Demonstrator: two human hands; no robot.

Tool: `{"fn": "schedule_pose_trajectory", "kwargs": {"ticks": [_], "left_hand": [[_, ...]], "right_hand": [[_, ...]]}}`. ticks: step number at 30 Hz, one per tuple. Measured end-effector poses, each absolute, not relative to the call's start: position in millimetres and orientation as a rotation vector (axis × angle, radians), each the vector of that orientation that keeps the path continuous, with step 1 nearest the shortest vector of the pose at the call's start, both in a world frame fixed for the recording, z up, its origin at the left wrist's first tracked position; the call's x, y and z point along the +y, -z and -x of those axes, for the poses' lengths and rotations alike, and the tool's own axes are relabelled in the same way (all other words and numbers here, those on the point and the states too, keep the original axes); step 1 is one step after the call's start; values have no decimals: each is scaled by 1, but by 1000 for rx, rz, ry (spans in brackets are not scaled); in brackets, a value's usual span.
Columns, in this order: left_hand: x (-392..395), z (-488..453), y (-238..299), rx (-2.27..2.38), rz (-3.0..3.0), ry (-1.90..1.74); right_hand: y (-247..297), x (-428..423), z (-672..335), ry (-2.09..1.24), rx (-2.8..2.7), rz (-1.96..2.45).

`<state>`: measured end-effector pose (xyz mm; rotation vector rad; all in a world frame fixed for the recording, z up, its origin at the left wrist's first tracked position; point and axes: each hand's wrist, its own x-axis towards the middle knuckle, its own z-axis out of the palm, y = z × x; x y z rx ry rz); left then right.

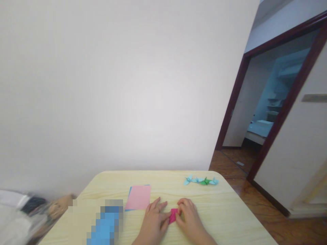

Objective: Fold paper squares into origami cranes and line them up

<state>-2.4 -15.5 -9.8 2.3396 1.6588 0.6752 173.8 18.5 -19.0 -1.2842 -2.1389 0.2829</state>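
Magenta paper (173,215) | left hand (153,219), right hand (189,217): fingers clamped on edges | even pressure aligns layers | origami cranes (200,181) at 1 o'clock

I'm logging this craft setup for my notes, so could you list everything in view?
table: 1, pale yellow wood, in front of the person
paper sheets: at least 2, pink on blue, on the table left of centre
light blue paper cranes: apparently 3, on the table's far right
green paper crane: 1, among the light blue cranes
blurred object: 1, blue, on the table's near left
folded pink paper: 1, pink, between the hands
blurred clutter: unclear count, mixed colours, beyond the table's left corner
wall: 1, white, behind the table
doorway: 1, dark red frame, far right
floor: 1, brown wood, right of the table
left hand: 1, on the folded pink paper
right hand: 1, on the folded pink paper
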Motion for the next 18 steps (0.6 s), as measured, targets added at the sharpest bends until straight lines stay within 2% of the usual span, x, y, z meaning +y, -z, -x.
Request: {"fn": "schedule_pose_trajectory", "kwargs": {"ticks": [11, 18], "left_hand": [[-13, -2, 10, 1681, -2376, -690], [-8, -8, 13, 1507, -2610, -701]], "right_hand": [[20, 20, -174, -315, -2118, 1285], [22, 22, -173, -333, -2099, 1299]]}}
